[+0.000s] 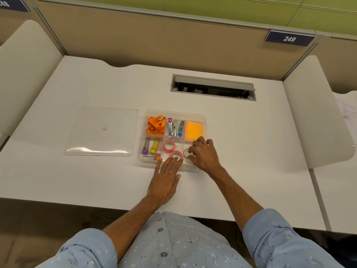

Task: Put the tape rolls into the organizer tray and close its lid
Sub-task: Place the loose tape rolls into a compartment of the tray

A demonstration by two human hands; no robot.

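A clear organizer tray [204, 117] sits mid-table. In its front right compartment lie two pink tape rolls, one further back [169, 145] and one nearer [176, 154], plus a white roll [186, 152]. My left hand [166, 177] rests flat at the tray's front edge, its fingertips touching the nearer pink roll. Fingers of my right hand [203, 154] curl over the white roll inside the tray. The clear lid [102, 132] lies flat on the table left of the tray.
Other tray compartments hold orange bands [156, 126], staplers [175, 127], orange sticky notes [193, 130] and small tubes [152, 147]. An open cable slot [212, 88] sits behind the tray. Partition walls enclose the desk on three sides.
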